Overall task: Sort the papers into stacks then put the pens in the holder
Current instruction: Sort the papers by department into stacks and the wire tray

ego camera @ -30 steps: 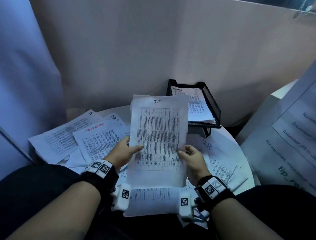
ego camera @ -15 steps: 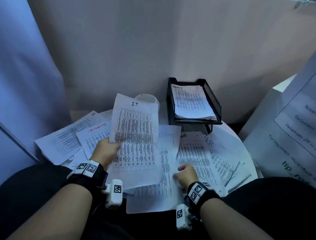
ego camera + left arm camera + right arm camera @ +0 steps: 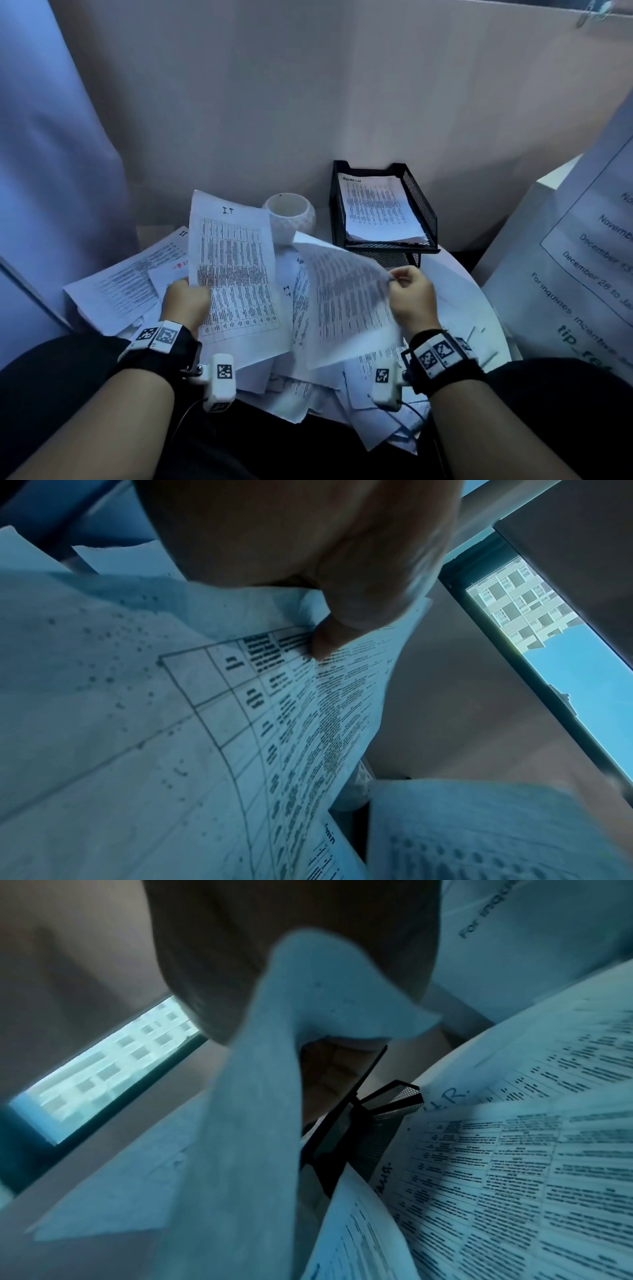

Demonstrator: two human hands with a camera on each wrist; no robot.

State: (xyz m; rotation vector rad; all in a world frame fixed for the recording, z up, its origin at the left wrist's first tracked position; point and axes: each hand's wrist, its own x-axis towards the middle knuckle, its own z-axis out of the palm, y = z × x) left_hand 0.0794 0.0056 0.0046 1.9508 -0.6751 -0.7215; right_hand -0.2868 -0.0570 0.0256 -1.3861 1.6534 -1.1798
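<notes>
My left hand (image 3: 186,303) grips the left edge of a printed sheet headed "I.T" (image 3: 233,270), held tilted above the pile; in the left wrist view my thumb (image 3: 346,631) pinches that sheet (image 3: 260,723). My right hand (image 3: 409,296) pinches the right edge of another printed sheet (image 3: 342,301), lifted and curling off the heap; the right wrist view shows this sheet (image 3: 260,1096) blurred. Loose papers (image 3: 120,291) cover the round white table (image 3: 455,274). A white round holder (image 3: 291,216) stands behind them. No pens show.
A black mesh tray (image 3: 424,212) at the back right holds a stack headed "Admin" (image 3: 376,209). A large white printed board (image 3: 575,274) leans at the right. A beige partition closes the back, a blue-white panel the left. My dark-clothed lap lies below the table edge.
My left hand has carried the I.T sheet leftward and kept it raised. My right hand let go of it, dropped to the pile, then picked up another sheet by its right edge.
</notes>
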